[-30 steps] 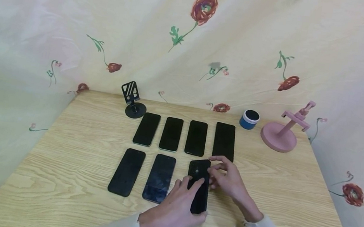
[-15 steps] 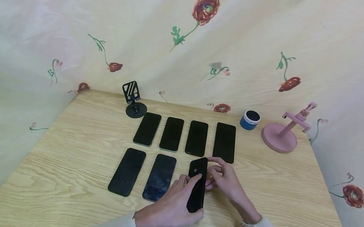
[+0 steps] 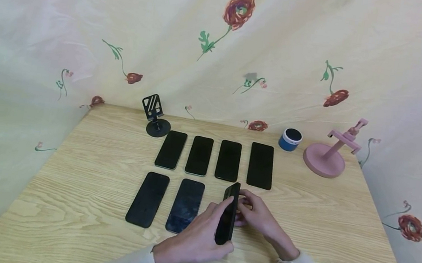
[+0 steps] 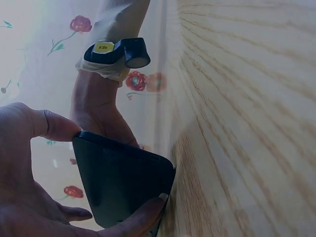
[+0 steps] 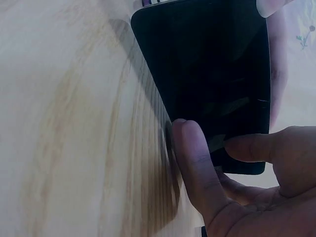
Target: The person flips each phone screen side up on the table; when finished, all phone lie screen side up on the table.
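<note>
A black smartphone (image 3: 226, 224) stands tilted up on its long edge over the wooden table, its back facing left. My left hand (image 3: 194, 245) grips it from the near left, with thumb and fingers spread along its edges. The right hand (image 3: 260, 214) holds its far end from the screen side. In the left wrist view the dark back of the smartphone (image 4: 123, 177) shows between thumb and fingers of the left hand (image 4: 29, 182). The right wrist view shows its dark screen (image 5: 207, 59), with the thumb and fingers of the right hand (image 5: 256, 197) at one end.
Left of the hands lie a black phone (image 3: 147, 199) and a smudged phone (image 3: 185, 205). Several more phones (image 3: 199, 155) form a row behind. At the table's back stand a black phone stand (image 3: 157, 127), a blue-and-white round speaker (image 3: 289, 141) and a pink phone holder (image 3: 325, 160).
The smartphone has turned from lying back-up to standing on its long edge, its right side lifted. Both hands have turned with it; the right fingers have shifted nearer along its side.
</note>
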`<action>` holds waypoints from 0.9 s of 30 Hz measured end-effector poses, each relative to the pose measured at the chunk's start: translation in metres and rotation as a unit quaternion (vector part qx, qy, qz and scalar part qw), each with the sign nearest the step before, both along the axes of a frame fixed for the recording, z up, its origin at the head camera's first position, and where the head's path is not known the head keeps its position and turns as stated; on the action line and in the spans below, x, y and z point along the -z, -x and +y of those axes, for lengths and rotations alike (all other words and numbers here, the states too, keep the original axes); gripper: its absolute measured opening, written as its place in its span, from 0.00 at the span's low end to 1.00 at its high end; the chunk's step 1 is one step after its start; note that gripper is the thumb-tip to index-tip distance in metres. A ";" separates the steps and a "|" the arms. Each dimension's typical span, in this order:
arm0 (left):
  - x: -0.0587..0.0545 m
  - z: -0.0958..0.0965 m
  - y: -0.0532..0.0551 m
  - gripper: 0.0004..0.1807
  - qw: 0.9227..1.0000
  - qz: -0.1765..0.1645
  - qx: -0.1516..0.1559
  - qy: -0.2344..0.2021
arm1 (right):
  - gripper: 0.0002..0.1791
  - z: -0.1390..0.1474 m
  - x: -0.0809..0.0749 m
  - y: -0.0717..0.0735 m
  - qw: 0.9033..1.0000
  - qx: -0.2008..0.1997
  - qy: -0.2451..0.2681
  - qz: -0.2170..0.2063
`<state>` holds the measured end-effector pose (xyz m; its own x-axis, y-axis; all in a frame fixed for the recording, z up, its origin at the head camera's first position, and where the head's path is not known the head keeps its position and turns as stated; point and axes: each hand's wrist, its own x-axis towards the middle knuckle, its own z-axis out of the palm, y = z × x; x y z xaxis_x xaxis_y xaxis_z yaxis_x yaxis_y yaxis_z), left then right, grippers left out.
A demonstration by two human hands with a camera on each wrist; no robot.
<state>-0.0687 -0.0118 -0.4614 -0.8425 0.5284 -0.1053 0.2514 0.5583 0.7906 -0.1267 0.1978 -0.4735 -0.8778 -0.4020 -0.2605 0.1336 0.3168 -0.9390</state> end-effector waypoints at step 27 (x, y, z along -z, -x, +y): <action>0.007 -0.017 0.007 0.50 0.976 -0.110 -0.035 -0.183 | 0.33 -0.003 -0.006 -0.007 0.997 0.040 -0.067 -0.005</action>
